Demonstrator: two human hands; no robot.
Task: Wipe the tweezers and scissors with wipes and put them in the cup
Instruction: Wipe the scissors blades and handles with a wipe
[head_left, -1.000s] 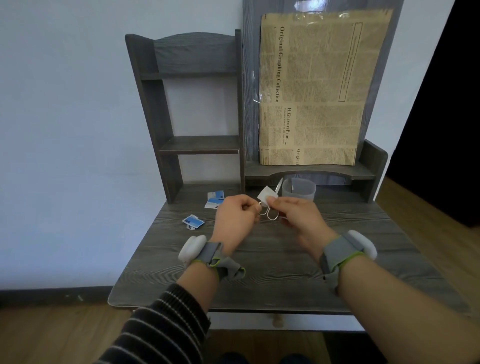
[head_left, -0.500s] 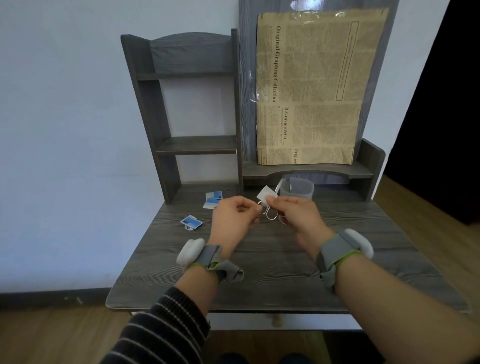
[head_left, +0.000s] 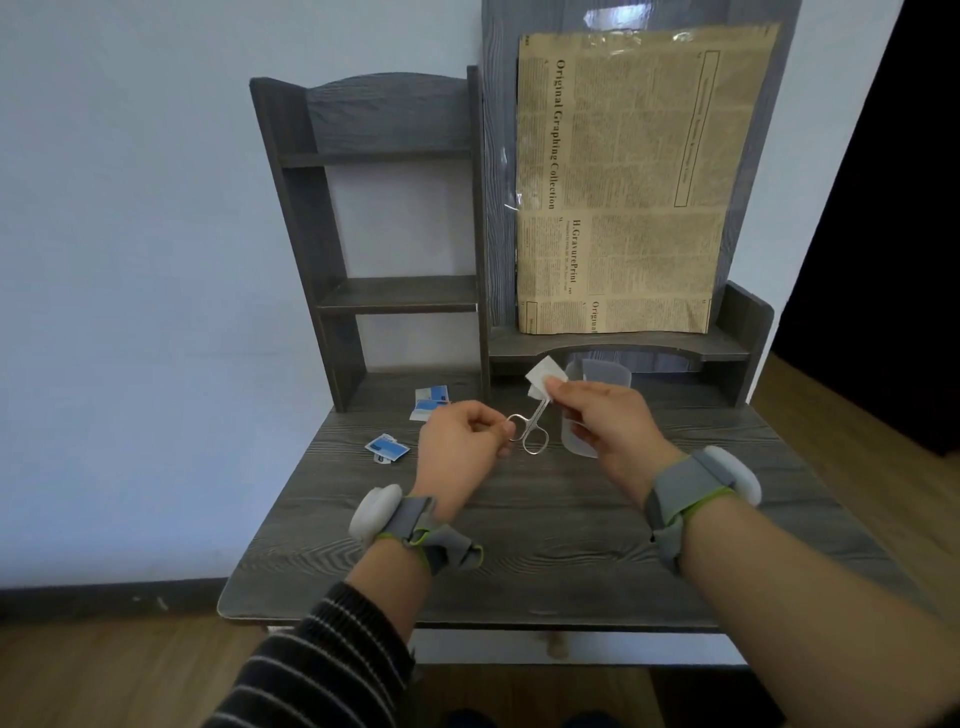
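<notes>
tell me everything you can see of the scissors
Small scissors of thin silvery metal, with two oval finger loops, closed. They are held in the air above the desk, loops low and near, blades slanting up and away to the right. The left hand pinches one loop; the right hand pinches a white wipe folded round the blades, hiding the tips.

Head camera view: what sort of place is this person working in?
Likely a plain room in a home or small office: a dark wooden desk with a built-in shelf unit, a newspaper-print sheet propped on it, and a wood floor.
</notes>
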